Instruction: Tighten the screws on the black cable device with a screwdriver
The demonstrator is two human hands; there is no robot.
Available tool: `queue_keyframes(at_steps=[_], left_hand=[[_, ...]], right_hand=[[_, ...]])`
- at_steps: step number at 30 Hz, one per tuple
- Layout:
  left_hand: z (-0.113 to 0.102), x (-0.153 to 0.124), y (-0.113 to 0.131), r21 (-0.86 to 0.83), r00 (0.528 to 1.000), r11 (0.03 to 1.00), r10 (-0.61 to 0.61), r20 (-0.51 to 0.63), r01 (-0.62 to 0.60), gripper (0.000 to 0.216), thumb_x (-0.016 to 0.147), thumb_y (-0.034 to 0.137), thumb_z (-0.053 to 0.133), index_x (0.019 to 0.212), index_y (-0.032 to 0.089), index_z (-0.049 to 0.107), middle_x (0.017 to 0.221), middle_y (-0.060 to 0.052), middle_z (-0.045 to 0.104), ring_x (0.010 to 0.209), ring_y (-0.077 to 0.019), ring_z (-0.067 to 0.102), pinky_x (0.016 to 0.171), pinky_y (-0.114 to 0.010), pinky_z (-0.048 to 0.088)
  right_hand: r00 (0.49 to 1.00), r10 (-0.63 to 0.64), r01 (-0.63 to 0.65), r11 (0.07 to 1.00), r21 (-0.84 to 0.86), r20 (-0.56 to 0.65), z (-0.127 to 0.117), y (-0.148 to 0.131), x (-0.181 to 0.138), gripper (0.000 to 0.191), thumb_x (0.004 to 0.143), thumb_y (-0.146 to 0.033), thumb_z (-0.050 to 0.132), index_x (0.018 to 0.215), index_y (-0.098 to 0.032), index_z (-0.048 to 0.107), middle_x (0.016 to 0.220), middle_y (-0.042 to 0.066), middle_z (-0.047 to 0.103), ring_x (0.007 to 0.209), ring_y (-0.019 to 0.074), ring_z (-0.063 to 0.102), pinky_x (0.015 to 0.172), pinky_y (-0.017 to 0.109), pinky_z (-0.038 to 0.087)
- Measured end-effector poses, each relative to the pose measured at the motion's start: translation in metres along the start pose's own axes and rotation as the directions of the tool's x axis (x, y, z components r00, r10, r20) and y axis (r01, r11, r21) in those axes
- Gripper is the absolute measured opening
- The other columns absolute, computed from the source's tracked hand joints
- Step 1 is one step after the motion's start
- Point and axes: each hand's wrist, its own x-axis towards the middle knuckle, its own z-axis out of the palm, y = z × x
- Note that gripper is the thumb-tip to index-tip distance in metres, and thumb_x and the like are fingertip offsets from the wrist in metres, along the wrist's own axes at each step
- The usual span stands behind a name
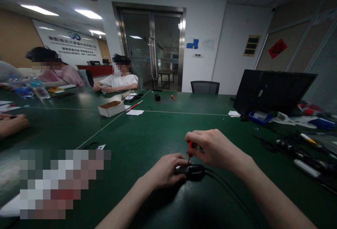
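My left hand [168, 168] is closed around one end of a black corded device [195, 171] that lies on the green table. A dark cable [231, 190] runs from its other end toward the bottom right. Above the device, my right hand [210, 148] grips the handle of a small red-orange screwdriver [193, 145]. The screwdriver stands nearly upright, with its thin shaft pointing down and its tip at the top of the device. Whether the tip sits in a screw is too small to tell.
Across the table [163, 130] lie an open cardboard box [112, 109], a black block [157, 97] and another screwdriver [173, 98]. At right are a monitor [273, 92], a blue tray [260, 117] and tangled cables [289, 148]. Other people sit at left, one person's hand [13, 125] resting nearby.
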Motion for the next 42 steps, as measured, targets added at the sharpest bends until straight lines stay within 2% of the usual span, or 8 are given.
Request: queue_keyframes(at_steps=[5, 10, 24, 29, 32, 36, 39, 42], left_hand=[[0.0, 0.0, 0.001, 0.01, 1.0, 1.0, 0.001, 0.015, -0.001, 0.047, 0.084, 0.024, 0.067, 0.131, 0.031, 0.068, 0.126, -0.006, 0.068, 0.11, -0.0285, 0.065, 0.094, -0.035, 0.05], [-0.001, 0.0, 0.003, 0.011, 1.0, 1.0, -0.019, 0.013, 0.019, 0.043, 0.083, 0.023, 0.069, 0.126, 0.03, 0.07, 0.124, -0.005, 0.068, 0.11, -0.0293, 0.064, 0.095, -0.036, 0.049], [-0.003, -0.001, 0.006, 0.001, 0.999, 1.0, -0.027, 0.026, 0.027, 0.045, 0.085, 0.023, 0.067, 0.13, 0.031, 0.069, 0.126, -0.005, 0.066, 0.111, -0.0287, 0.065, 0.092, -0.034, 0.051], [-0.005, -0.002, 0.009, 0.012, 0.999, 0.999, -0.038, 0.022, 0.038, 0.042, 0.085, 0.023, 0.067, 0.126, 0.028, 0.07, 0.126, -0.006, 0.067, 0.112, -0.029, 0.065, 0.093, -0.035, 0.05], [-0.006, -0.002, 0.009, 0.025, 0.999, 0.999, -0.038, 0.025, 0.037, 0.042, 0.085, 0.022, 0.067, 0.127, 0.027, 0.069, 0.127, -0.007, 0.066, 0.112, -0.0291, 0.065, 0.093, -0.035, 0.05], [-0.004, -0.001, 0.007, 0.012, 0.999, 0.999, -0.035, 0.026, 0.034, 0.045, 0.085, 0.022, 0.067, 0.13, 0.027, 0.069, 0.127, -0.007, 0.066, 0.11, -0.0283, 0.066, 0.091, -0.034, 0.05], [-0.003, -0.001, 0.005, 0.004, 0.999, 1.0, -0.029, 0.017, 0.029, 0.046, 0.085, 0.022, 0.068, 0.13, 0.028, 0.069, 0.126, -0.007, 0.066, 0.109, -0.0279, 0.066, 0.092, -0.033, 0.05], [-0.002, -0.001, 0.004, 0.004, 1.0, 1.0, -0.025, 0.015, 0.025, 0.045, 0.086, 0.022, 0.068, 0.13, 0.028, 0.068, 0.126, -0.006, 0.066, 0.109, -0.0279, 0.066, 0.093, -0.034, 0.049]], right_hand=[[0.999, 0.036, -0.037, 0.995, -0.091, -0.01, 0.005, -0.001, 0.003, 0.021, 0.097, -0.039, 0.066, 0.091, -0.02, 0.061, 0.08, 0.003, 0.071, 0.064, 0.0149, 0.059, 0.056, 0.027, 0.022], [1.0, -0.012, 0.011, 0.998, -0.055, -0.021, 0.01, -0.004, 0.007, 0.006, 0.096, -0.025, 0.061, 0.093, -0.02, 0.061, 0.082, 0.002, 0.07, 0.067, 0.0137, 0.058, 0.057, 0.027, 0.023], [0.999, 0.024, -0.032, 0.936, 0.351, 0.025, 0.01, 0.011, 0.0, 0.026, 0.083, -0.008, 0.064, 0.103, -0.021, 0.054, 0.087, 0.0, 0.064, 0.073, 0.0144, 0.056, 0.063, 0.025, 0.037], [0.997, -0.048, 0.075, 0.751, 0.656, -0.059, 0.017, 0.017, 0.006, 0.016, 0.079, -0.01, 0.066, 0.08, -0.02, 0.053, 0.077, -0.001, 0.06, 0.07, 0.0135, 0.055, 0.064, 0.026, 0.043], [0.999, -0.041, 0.043, 0.566, 0.823, -0.025, 0.028, 0.02, 0.013, 0.033, 0.09, -0.039, 0.067, 0.068, -0.02, 0.049, 0.066, -0.001, 0.057, 0.062, 0.013, 0.054, 0.06, 0.026, 0.044], [0.999, 0.041, -0.004, 0.433, 0.901, -0.016, 0.041, 0.019, 0.019, 0.044, 0.097, -0.063, 0.049, 0.08, -0.023, 0.046, 0.067, -0.002, 0.058, 0.057, 0.0131, 0.056, 0.056, 0.026, 0.045], [0.996, 0.078, -0.001, 0.449, 0.894, -0.038, 0.042, 0.017, 0.019, 0.034, 0.099, -0.056, 0.048, 0.091, -0.024, 0.042, 0.078, -0.001, 0.06, 0.062, 0.0138, 0.057, 0.058, 0.027, 0.048], [0.994, 0.09, -0.004, 0.612, 0.791, -0.064, 0.036, 0.016, 0.016, 0.019, 0.1, -0.041, 0.045, 0.092, -0.024, 0.043, 0.08, -0.001, 0.057, 0.066, 0.0143, 0.055, 0.061, 0.026, 0.045]])
